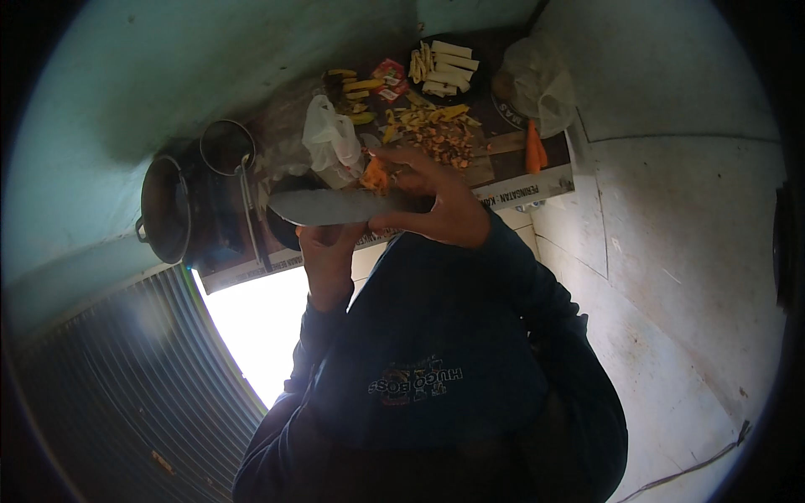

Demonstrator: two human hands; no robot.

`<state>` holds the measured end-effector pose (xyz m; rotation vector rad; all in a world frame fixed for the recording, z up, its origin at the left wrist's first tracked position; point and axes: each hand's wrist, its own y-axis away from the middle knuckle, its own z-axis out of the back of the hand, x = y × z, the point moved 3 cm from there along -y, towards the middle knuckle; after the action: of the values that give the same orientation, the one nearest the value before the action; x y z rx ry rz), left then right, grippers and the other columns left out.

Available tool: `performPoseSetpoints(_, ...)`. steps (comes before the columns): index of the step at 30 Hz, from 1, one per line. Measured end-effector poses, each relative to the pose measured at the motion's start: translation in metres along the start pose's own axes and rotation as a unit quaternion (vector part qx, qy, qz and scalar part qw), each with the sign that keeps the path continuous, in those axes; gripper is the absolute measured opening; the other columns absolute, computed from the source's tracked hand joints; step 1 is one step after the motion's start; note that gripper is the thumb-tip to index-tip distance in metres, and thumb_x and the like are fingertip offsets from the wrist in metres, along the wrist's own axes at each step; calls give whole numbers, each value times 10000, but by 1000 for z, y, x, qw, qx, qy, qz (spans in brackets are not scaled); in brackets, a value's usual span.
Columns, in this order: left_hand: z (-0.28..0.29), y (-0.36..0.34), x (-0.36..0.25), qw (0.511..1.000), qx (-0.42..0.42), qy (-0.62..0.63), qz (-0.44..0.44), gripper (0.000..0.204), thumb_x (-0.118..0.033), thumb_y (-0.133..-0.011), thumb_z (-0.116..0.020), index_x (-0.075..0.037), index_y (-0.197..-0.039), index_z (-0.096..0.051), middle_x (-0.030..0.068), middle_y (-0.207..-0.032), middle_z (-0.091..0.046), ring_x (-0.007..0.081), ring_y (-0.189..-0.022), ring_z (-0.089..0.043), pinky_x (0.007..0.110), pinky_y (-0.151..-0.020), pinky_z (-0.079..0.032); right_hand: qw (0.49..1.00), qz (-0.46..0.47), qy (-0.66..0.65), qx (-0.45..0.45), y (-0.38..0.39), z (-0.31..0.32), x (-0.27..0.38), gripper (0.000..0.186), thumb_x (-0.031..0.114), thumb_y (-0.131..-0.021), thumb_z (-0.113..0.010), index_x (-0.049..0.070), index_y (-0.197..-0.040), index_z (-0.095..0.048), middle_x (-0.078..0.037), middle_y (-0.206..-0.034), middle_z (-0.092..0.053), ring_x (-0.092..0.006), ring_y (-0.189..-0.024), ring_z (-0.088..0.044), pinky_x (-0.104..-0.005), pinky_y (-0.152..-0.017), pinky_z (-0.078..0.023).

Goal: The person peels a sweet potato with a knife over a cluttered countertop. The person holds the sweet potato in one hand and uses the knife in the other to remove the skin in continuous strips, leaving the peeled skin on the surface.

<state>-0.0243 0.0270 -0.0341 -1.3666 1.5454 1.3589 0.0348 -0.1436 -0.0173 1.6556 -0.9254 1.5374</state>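
Observation:
My right hand [444, 205] is closed around the handle end of a large kitchen knife [323, 207]. Its broad blade points left across the front of the table. Just below the blade, my left hand [329, 251] has its fingers drawn together close to the metal. A small orange bit shows at those fingertips, but the knife hides most of what they grip. Orange shavings [375, 176] lie beyond the blade, beside a white plastic bag [329, 134]. Two whole carrots [535, 149] rest at the table's right edge.
Chopped orange pieces [444, 141] and yellow strips [453, 111] cover the middle of the table. Behind them a dark plate [413, 80] carries pale white sticks. A deep pan [165, 210] and a round-rimmed strainer [227, 148] stand left. Another plastic bag [541, 84] sits back right, near the wall.

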Motion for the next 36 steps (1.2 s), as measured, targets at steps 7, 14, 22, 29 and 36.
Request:
performPoseSetpoints(7,-15,0,6,984,-53,-50,-165,291,34,-802,-638,69,-1074,-539,139,-940,-646,214,-896,-639,314,-811,-515,998,57,-19,-24,-5,-8,0,729,111,-740,-771,83,-1367,-399,-118,-1225,-548,-199,-1022,-597,-315,-888,-476)
performPoseSetpoints(14,-1,-4,-7,996,-20,-78,-28,248,36,-797,-637,67,-1034,-566,140,-952,-646,214,-854,-642,325,-756,-528,996,20,85,2,-3,4,-1,736,174,-719,-794,88,-1356,-434,-144,-1254,-556,-206,-1076,-578,-357,-921,-461)
performPoseSetpoints(22,-5,-3,-3,999,-9,-33,-25,288,60,-782,-648,70,-1055,-556,159,-975,-641,233,-888,-643,337,-787,-536,997,13,78,-4,2,7,-3,737,213,-709,-798,86,-1345,-447,-105,-1331,-510,-233,-1166,-528,-413,-966,-436)
performPoseSetpoints(29,-19,3,-2,988,-61,-62,-126,349,87,-771,-666,78,-1092,-530,165,-1015,-631,228,-960,-625,342,-831,-535,997,65,-8,-39,-1,-5,-1,715,182,-717,-789,73,-1341,-455,-159,-1314,-513,-235,-1143,-546,-394,-950,-446)
performPoseSetpoints(36,8,-4,-20,997,40,-59,31,352,69,-772,-660,62,-1100,-531,162,-981,-642,236,-903,-644,336,-797,-539,998,28,57,-13,3,3,3,713,198,-709,-798,49,-1326,-473,-148,-1289,-540,-206,-1136,-548,-354,-931,-454)
